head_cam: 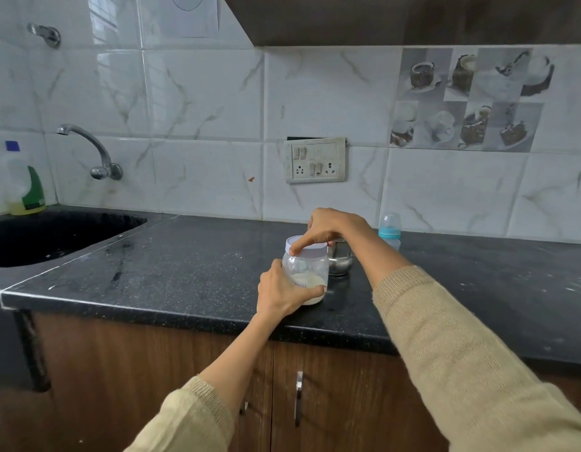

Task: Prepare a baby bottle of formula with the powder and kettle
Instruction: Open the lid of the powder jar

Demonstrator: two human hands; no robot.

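One jar [307, 272], one bottle [390, 230], one steel pot [339, 261] on your counter [185, 272]. The jar stands upright near the front edge (powder at the bottom); your left hand [279, 290] grips its body, your right hand [328, 228] pinches its white lid [310, 251]. The bottle stands upright by the back edge.

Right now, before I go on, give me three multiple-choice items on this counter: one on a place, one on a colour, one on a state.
1. Where does the baby bottle stand?
A. In the sink
B. On the counter by the wall, right of the steel pot
C. In the left hand

2. What colour is the bottle's collar?
A. Red
B. Teal
C. Black

3. What state is the powder jar in?
A. Lid on, both hands on it
B. Open and tipped over
C. Untouched

Answers: 1 B, it stands beside the steel pot; 2 B, a teal ring shows; 3 A, the left hand grips the body and the right hand the white lid.
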